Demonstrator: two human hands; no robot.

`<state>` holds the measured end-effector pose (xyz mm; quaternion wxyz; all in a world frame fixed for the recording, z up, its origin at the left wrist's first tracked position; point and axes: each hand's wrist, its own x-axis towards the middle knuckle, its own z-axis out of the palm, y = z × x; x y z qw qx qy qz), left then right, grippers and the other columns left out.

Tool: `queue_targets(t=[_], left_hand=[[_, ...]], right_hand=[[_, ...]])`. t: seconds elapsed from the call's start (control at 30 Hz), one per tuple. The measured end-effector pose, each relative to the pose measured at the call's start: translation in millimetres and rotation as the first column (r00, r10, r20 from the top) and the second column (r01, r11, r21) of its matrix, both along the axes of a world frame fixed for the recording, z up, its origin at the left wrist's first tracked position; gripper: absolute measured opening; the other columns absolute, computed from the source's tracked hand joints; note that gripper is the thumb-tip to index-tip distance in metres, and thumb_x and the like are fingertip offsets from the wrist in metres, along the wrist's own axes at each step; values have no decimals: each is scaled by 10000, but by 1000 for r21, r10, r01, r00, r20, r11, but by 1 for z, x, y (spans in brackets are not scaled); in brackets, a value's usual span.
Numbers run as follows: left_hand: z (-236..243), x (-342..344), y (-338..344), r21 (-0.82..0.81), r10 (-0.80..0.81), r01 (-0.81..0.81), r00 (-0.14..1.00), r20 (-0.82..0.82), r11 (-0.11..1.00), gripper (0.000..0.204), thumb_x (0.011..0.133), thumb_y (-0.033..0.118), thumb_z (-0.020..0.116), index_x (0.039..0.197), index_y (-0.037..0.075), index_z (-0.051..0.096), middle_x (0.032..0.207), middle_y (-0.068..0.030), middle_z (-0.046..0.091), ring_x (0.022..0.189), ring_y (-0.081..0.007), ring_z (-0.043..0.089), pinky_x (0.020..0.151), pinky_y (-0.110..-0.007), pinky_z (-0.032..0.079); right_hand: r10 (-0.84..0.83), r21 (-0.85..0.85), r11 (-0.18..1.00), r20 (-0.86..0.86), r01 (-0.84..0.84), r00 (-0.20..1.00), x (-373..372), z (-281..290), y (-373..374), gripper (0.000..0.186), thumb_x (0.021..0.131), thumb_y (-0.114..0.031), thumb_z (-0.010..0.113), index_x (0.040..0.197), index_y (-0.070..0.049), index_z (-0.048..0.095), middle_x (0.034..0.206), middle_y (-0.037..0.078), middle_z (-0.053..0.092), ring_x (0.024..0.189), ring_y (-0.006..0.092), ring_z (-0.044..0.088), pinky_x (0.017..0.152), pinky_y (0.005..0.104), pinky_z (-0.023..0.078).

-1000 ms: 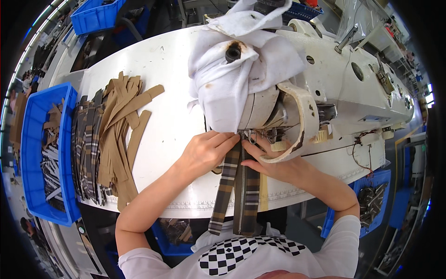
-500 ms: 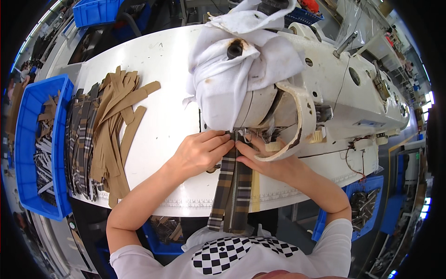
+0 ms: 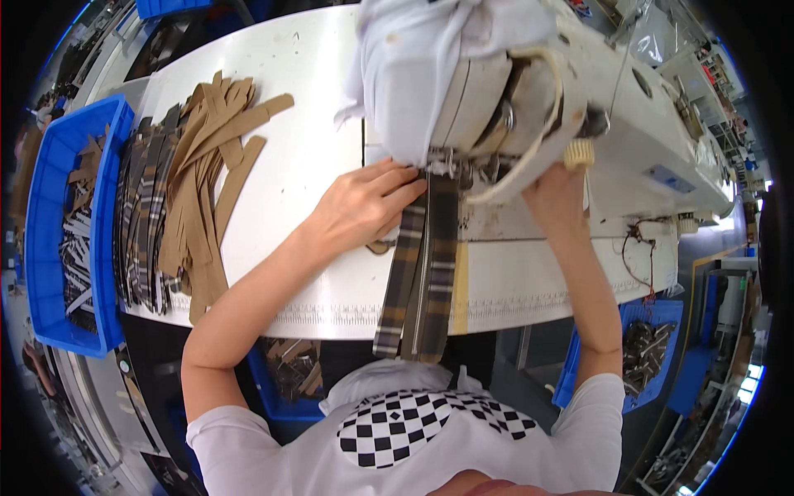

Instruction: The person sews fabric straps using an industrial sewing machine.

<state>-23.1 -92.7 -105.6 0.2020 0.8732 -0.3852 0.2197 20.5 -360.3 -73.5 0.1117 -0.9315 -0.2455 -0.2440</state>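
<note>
A brown plaid fabric strip with a zipper (image 3: pixel 430 273) runs from beneath the sewing machine (image 3: pixel 653 169) down over the table's front edge. My left hand (image 3: pixel 360 202) is closed at the strip's upper left side, fingertips pressed on it close to the presser foot. Away from the fabric, my right hand (image 3: pixel 558 202) reaches up beside the machine head, behind a curved white guard (image 3: pixel 538 161) and below a cream knob (image 3: pixel 579 154). Its fingers are hidden there. White cloth (image 3: pixel 401 91) wraps the machine's head.
Left on the white table (image 3: pixel 298 190) lie plaid strips (image 3: pixel 149 223) and tan fabric strips (image 3: pixel 198 198). A blue bin (image 3: pixel 103 240) with scraps stands beyond them. Below the table edge are another blue bin (image 3: pixel 310 409) and, at right, a blue bin with metal-looking pieces (image 3: pixel 649 355).
My right hand has let go of the strip and moved right, up beside the machine head. My left hand stays at the strip. The whole view has shifted, so the scene sits higher.
</note>
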Motion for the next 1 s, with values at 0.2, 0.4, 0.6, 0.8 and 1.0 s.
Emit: queue_targets(t=[0.2,0.4,0.6,0.8,1.0], left_hand=[[17,-85,-7,-243,-296,237,923,-246,941,120,820,116,664,876,25,609,904,-125,642,863,-291,646,841,-424,526],[17,-164,-22,-276,-67,-114,818,-571,954,89,866,97,628,824,21,608,783,-116,630,728,-295,624,666,-382,502],[8,-190,-45,-122,49,-461,342,-938,879,464,1013,343,440,857,-22,679,658,-206,605,668,-357,628,608,-425,495],[-31,-198,-75,-412,-808,-880,56,-586,237,364,1032,282,450,1168,-12,616,1151,-106,643,1091,-183,609,933,-343,519],[-38,-200,-74,-441,-766,-857,89,-637,267,350,1030,262,459,1155,-22,621,1123,-93,649,1065,-160,613,928,-334,521]], right_hand=[[326,112,928,216,-355,920,-54,-10,9,211,785,30,627,980,-28,679,949,89,687,771,243,664,626,365,533],[645,101,761,-12,-641,764,-177,-38,31,251,781,-211,748,909,-6,681,1010,126,670,1015,261,650,879,362,549],[684,593,623,-97,-510,723,-163,-9,22,141,678,67,660,802,1,645,903,127,698,824,264,707,694,329,588],[743,107,654,94,-749,663,-166,-34,12,194,720,-41,704,910,-13,677,985,107,684,938,252,681,821,352,583],[699,104,697,122,-709,705,-176,-64,9,231,750,-86,712,968,-14,690,1027,125,680,991,275,665,865,383,578]])
